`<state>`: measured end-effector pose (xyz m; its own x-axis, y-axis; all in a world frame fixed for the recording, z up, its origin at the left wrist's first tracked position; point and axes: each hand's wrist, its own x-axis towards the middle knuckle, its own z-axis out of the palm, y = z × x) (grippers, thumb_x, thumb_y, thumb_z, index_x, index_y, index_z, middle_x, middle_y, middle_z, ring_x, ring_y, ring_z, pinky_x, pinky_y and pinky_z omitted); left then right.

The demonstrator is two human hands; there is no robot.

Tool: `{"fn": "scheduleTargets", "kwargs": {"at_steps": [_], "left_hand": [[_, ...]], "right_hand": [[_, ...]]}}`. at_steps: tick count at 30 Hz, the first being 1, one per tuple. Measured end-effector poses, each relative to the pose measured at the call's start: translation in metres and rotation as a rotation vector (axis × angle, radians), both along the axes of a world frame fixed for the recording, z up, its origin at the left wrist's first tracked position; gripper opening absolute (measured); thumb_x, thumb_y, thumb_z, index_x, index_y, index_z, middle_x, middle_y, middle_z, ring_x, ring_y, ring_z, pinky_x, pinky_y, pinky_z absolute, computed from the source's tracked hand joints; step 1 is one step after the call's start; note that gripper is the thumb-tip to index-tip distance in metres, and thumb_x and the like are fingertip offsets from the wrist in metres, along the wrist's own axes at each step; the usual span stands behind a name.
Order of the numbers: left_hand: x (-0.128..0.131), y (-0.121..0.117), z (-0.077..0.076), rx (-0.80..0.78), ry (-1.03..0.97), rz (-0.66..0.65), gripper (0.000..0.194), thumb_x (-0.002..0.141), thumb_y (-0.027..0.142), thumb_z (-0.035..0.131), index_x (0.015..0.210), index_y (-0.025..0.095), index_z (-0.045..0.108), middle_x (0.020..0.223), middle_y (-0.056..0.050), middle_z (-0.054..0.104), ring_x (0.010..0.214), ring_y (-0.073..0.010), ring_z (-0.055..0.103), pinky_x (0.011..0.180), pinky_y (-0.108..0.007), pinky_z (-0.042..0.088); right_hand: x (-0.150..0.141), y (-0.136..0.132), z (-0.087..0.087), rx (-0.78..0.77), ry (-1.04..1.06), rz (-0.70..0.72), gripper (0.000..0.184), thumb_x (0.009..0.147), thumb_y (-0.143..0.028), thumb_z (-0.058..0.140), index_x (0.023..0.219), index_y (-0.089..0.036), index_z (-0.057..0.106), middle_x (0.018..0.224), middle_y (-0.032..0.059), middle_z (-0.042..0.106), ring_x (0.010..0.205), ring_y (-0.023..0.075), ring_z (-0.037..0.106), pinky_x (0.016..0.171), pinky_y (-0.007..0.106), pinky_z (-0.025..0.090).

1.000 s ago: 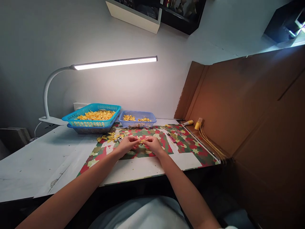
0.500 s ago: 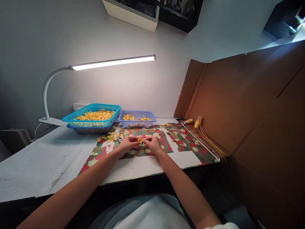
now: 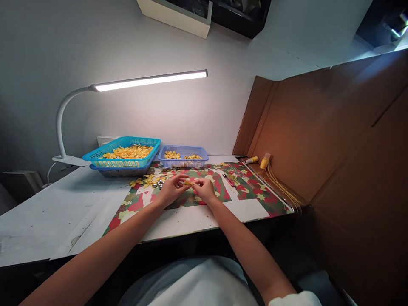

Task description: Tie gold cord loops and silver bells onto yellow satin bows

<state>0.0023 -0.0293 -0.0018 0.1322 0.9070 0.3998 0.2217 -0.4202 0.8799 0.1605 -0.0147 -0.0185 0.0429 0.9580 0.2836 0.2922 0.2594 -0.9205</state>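
Left hand [image 3: 172, 190] and right hand [image 3: 205, 191] pinch 1 yellow bow [image 3: 188, 182]; 3 baskets [image 3: 127, 163] (2 stacked) stand behind.

Left forearm [image 3: 106, 246] and right forearm [image 3: 244, 242] converge forward; left hand [image 3: 171, 191] and right hand [image 3: 205, 191] nearly meet, each in a pinch.

No writing, label, brand, number or sign can be read. Around three o'clock, the yellow-and-white roll [image 3: 251, 160] and the yellow spool [image 3: 264, 162] show too small to tell any print, and the dark object [image 3: 381, 24] at two o'clock is blurred.
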Motion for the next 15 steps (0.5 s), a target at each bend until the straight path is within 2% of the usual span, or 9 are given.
{"fn": "scheduleTargets", "kwargs": {"at_steps": [4,7,15], "left_hand": [[-0.0004,-0.0025,0.0037,0.151,0.134,0.049,0.03,0.066,0.047,0.074,0.08,0.021,0.069,0.09,-0.005,0.068,0.067,-0.0158,0.062,0.061,-0.026,0.052],[-0.0002,-0.0042,0.0068,0.208,0.194,0.054,0.027,0.071,0.048,0.07,0.074,0.021,0.07,0.087,-0.005,0.068,0.066,-0.0159,0.06,0.061,-0.026,0.051],[0.0016,-0.0052,0.0096,0.17,0.158,0.065,0.028,0.067,0.05,0.072,0.069,0.022,0.073,0.078,-0.005,0.07,0.07,-0.0193,0.061,0.063,-0.028,0.049]], "right_hand": [[0.0002,-0.0003,0.0007,-0.066,0.12,0.062,0.018,0.064,-0.034,0.065,0.071,-0.017,0.067,0.052,-0.0042,0.054,0.048,0.0099,0.045,0.048,0.023,0.037],[-0.0001,-0.0003,0.0011,-0.038,0.137,0.066,0.02,0.063,-0.036,0.068,0.068,-0.016,0.066,0.055,-0.0026,0.057,0.05,0.0104,0.048,0.05,0.023,0.038],[0.0011,-0.0048,0.0069,-0.055,0.159,0.111,0.016,0.064,-0.031,0.068,0.066,-0.016,0.067,0.061,0.001,0.064,0.058,0.0128,0.055,0.048,0.022,0.039]]}}
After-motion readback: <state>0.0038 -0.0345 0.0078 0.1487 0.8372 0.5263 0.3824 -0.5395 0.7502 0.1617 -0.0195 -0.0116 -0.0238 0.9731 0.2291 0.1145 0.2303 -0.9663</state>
